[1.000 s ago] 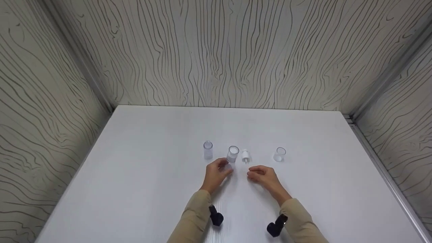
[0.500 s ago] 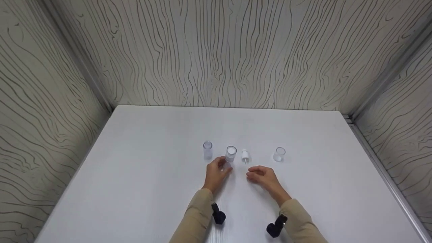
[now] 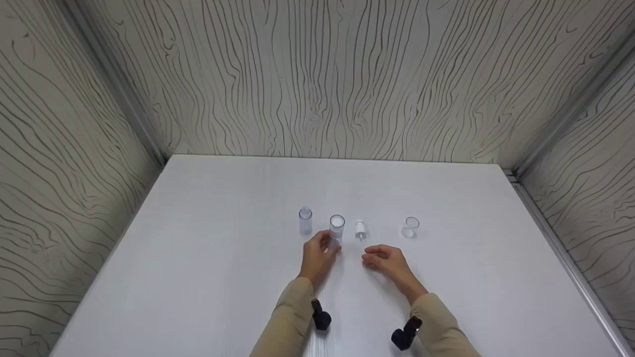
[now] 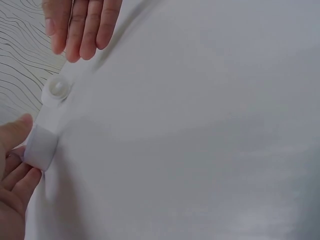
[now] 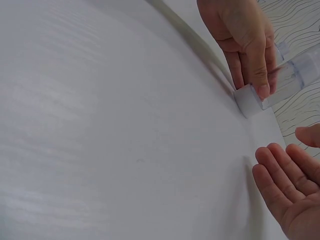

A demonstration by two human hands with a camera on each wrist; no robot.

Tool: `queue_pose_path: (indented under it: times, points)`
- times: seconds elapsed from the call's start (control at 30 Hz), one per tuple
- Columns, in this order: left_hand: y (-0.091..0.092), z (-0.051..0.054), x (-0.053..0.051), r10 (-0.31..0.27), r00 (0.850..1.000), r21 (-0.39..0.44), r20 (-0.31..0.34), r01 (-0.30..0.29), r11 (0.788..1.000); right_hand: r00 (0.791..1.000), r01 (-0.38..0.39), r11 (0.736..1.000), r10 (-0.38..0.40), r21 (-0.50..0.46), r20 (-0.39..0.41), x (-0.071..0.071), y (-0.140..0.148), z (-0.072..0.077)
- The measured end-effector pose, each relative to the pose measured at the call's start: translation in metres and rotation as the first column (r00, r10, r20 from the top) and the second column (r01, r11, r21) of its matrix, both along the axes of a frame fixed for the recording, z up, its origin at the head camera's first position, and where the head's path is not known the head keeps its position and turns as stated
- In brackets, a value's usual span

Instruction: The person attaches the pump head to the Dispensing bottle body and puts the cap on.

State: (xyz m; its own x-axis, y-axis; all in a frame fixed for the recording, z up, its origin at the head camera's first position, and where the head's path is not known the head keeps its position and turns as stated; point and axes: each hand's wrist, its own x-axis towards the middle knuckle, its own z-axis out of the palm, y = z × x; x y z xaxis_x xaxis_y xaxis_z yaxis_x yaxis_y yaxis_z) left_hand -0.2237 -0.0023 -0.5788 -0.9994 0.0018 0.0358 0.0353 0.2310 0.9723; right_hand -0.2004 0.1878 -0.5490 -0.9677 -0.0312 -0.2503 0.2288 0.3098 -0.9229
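Left hand (image 3: pixel 317 255): thumb and fingers pinch the white lower band of a clear, cylindrical plastic bottle (image 3: pixel 337 229). We find the bottle's round rim above the fingertips, facing up, with white showing inside. In the right wrist view we note the band between thumb and fingers, close to the table; whether it touches, we cannot tell.

Right hand (image 3: pixel 388 260): holding nothing; four fingers extended side by side, thumb apart from them, palm turned toward the left hand. We record a gap between its fingertips and the held bottle.

Small white plastic piece, capped, with a narrow stem (image 3: pixel 360 229): just beyond the right fingertips, to the right of the bottle in the left fingers. We cannot tell whether it stands or lies.

Second clear, cylindrical plastic bottle with a pointed inner tip (image 3: pixel 305 223): just beyond the left fingers, on their left side, upright.

Clear, open-rimmed plastic cup (image 3: pixel 410 228): beyond the right fingers, to their right, apart from the other pieces.

White, smooth table (image 3: pixel 208 258): beneath the fingers of both hands.

Beige sleeves (image 3: pixel 285 315): behind the fingers, one on each arm; we count a black camera (image 3: pixel 321 320) at each wrist.
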Motion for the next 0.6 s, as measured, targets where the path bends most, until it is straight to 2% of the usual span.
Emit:
queue_pose_path:
  times: [0.3, 0.47, 0.6]
  points:
    - [-0.003, 0.0, 0.001, 0.014, 1.0, -0.029, -0.001, -0.014, 0.999, 0.999, 0.033, 0.999, -0.033, 0.005, 0.013, -0.002, -0.007, 0.001]
    - [-0.006, -0.002, 0.002, -0.005, 1.0, -0.055, 0.004, 0.005, 0.998, 0.999, 0.054, 0.999, -0.054, 0.007, 0.008, -0.004, -0.01, 0.002]
    - [-0.011, -0.005, 0.002, -0.018, 0.999, -0.048, -0.049, 0.016, 0.999, 0.995, 0.098, 0.995, -0.098, 0.002, -0.005, -0.007, -0.012, 0.0]
